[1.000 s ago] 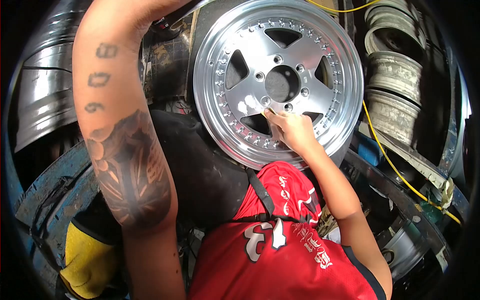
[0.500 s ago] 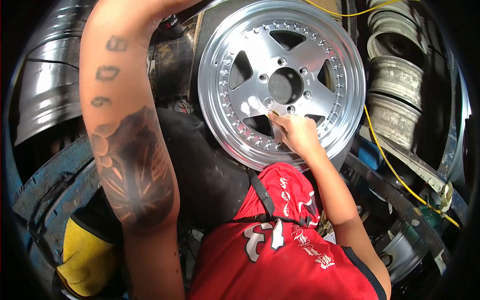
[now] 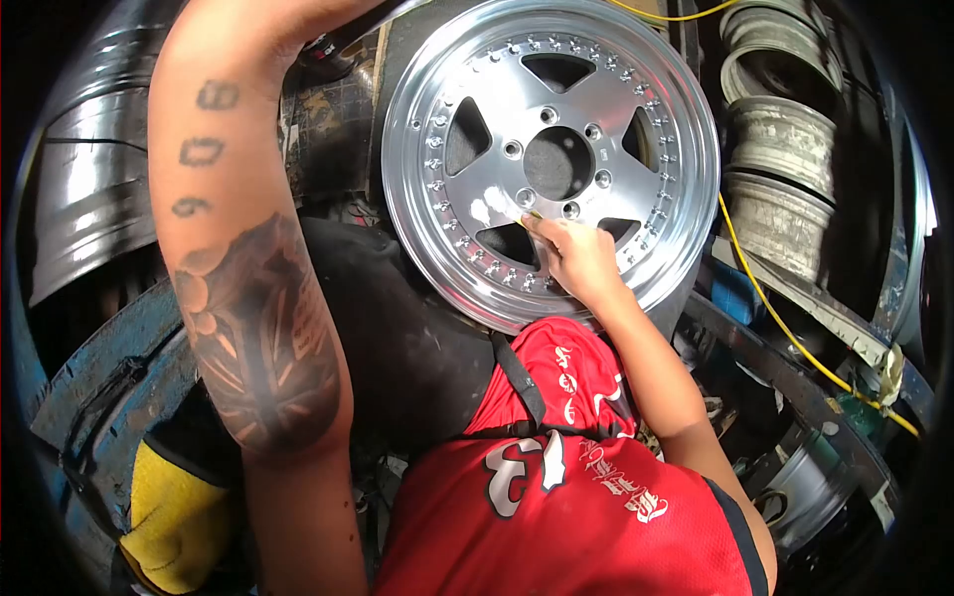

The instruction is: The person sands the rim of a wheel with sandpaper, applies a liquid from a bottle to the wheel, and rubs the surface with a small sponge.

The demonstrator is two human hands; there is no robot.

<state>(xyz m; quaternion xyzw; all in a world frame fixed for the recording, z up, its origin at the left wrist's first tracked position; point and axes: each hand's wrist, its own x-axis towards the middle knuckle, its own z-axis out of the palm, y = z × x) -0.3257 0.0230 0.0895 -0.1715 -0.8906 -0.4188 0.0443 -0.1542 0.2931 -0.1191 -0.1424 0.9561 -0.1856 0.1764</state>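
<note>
A polished silver wheel rim with five window openings and a ring of small bolts leans in front of me, face toward the camera. My right hand is at its lower spoke, fingers pinched together just below a lug hole. A sliver of something small and yellowish shows at the fingertips, too small to name. Pale smears mark the spoke left of the fingers. My left arm, tattooed, reaches up across the left side; its hand lies beyond the top edge of view.
Stacked dull rims stand at the right, with a yellow cable running past them. A blue metal frame and a yellow cloth are at lower left. A large shiny metal cylinder stands at upper left.
The whole view has shifted slightly, so the rim appears a little further left and up. My right fingers stay at nearly the same spot on the spoke.
</note>
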